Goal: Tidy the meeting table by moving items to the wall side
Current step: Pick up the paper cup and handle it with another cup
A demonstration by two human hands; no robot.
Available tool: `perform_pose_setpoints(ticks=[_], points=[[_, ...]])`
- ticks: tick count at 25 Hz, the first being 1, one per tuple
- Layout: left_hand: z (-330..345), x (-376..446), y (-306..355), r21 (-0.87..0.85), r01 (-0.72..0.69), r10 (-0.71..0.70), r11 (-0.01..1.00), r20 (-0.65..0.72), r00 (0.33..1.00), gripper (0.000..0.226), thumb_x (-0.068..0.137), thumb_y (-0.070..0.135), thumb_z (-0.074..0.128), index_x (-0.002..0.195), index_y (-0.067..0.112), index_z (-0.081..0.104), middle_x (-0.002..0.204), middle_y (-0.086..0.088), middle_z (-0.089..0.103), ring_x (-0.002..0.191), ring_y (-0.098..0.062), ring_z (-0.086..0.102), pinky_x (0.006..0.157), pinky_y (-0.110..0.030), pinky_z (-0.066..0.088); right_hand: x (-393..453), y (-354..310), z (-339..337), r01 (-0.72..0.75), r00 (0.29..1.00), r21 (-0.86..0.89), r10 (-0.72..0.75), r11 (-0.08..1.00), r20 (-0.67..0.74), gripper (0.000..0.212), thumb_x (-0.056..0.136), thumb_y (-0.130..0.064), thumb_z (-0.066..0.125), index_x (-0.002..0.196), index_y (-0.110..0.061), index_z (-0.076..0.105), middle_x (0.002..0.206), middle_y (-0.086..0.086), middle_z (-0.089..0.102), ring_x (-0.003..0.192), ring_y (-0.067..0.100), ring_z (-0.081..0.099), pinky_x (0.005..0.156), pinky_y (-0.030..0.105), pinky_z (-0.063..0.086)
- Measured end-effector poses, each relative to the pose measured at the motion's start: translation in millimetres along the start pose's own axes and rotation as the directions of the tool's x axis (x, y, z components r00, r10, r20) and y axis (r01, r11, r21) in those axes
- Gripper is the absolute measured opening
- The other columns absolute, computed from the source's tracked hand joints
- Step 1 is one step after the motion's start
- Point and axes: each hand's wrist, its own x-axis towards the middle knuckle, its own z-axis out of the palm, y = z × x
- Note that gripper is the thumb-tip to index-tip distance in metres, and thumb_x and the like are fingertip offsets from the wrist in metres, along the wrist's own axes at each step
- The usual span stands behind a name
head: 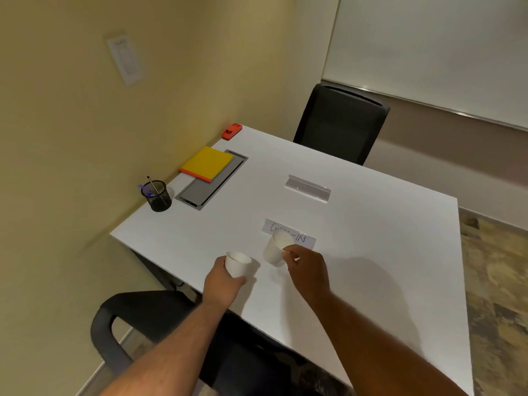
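Note:
My left hand point(224, 277) is wrapped around a short white paper cup point(237, 264) near the table's front edge. My right hand point(307, 267) pinches the rim of a taller white paper cup point(274, 251), which is tilted and lifted over a paper sign point(300, 239) with handwritten letters. Beyond them a clear acrylic sign holder point(308, 187) lies on the white table point(385, 238). Along the wall side sit a black mesh pen cup point(158, 195), a yellow notebook point(206, 163) and a red stapler point(231, 131).
A grey cable hatch point(211, 185) is set into the table, partly under the notebook. One black chair point(341, 122) stands at the far side, another point(148, 318) below my arms. The yellow wall runs along the left; a whiteboard hangs at the back right.

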Motion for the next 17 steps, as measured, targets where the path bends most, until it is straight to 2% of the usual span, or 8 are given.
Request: perform_pose_setpoints(ticks=[2,5,9,13,17], points=[[-1.4,2.7,-3.4,-0.096,0.035,-0.039,0.995,-0.043,0.998,0.063,0.075,0.030,0.088,0.129,0.025,0.057,0.109,0.009,0.069,0.095,-0.013,0.066,0.077,-0.032,0.053,17.0,-2.3,15.9,0.018,0.999,0.001,-0.018,1.000,0.049,0.011,0.098,-0.028,0.071,0.094,-0.024,0.080,0.088,-0.008,0.080,0.080,0.016,0.073,0.075,0.032,0.058],[-0.5,12.4,-1.9,-0.180,0.055,-0.072,0.982,-0.089,0.993,0.062,0.074,0.032,0.089,0.126,0.033,0.057,0.107,0.015,0.069,0.098,-0.006,0.066,0.074,-0.026,0.051,64.2,-9.9,46.4,0.121,0.990,-0.031,-0.118,0.992,0.083,0.012,0.100,-0.023,0.071,0.103,-0.018,0.081,0.097,-0.001,0.083,0.092,0.022,0.077,0.079,0.032,0.060],[8.1,18.3,6.9,-0.221,0.103,-0.135,0.970,-0.133,0.982,0.065,0.073,0.031,0.091,0.129,0.037,0.058,0.111,0.014,0.071,0.103,-0.004,0.066,0.076,-0.022,0.051,134.1,-21.3,86.3,0.190,0.954,-0.155,-0.145,0.970,0.263,0.024,0.105,-0.030,0.064,0.125,-0.023,0.075,0.116,0.001,0.080,0.111,0.025,0.074,0.092,0.035,0.060],[20.3,33.4,14.0,-0.248,0.161,-0.205,0.955,-0.166,0.965,0.066,0.075,0.026,0.091,0.134,0.033,0.061,0.113,0.013,0.072,0.106,-0.006,0.065,0.080,-0.023,0.051,192.8,-21.4,117.7,0.260,0.920,-0.281,-0.148,0.924,0.363,0.026,0.108,-0.032,0.057,0.129,-0.023,0.070,0.118,0.003,0.077,0.115,0.027,0.072,0.091,0.033,0.056],[28.2,45.5,23.0,-0.268,0.189,-0.246,0.945,-0.197,0.949,0.068,0.076,0.027,0.092,0.134,0.039,0.059,0.115,0.016,0.070,0.108,-0.009,0.068,0.082,-0.023,0.052,230.4,-12.2,135.6,0.270,0.887,-0.318,-0.106,0.909,0.449,0.023,0.107,-0.030,0.057,0.125,-0.020,0.068,0.123,0.004,0.074,0.118,0.028,0.069,0.091,0.031,0.052]])
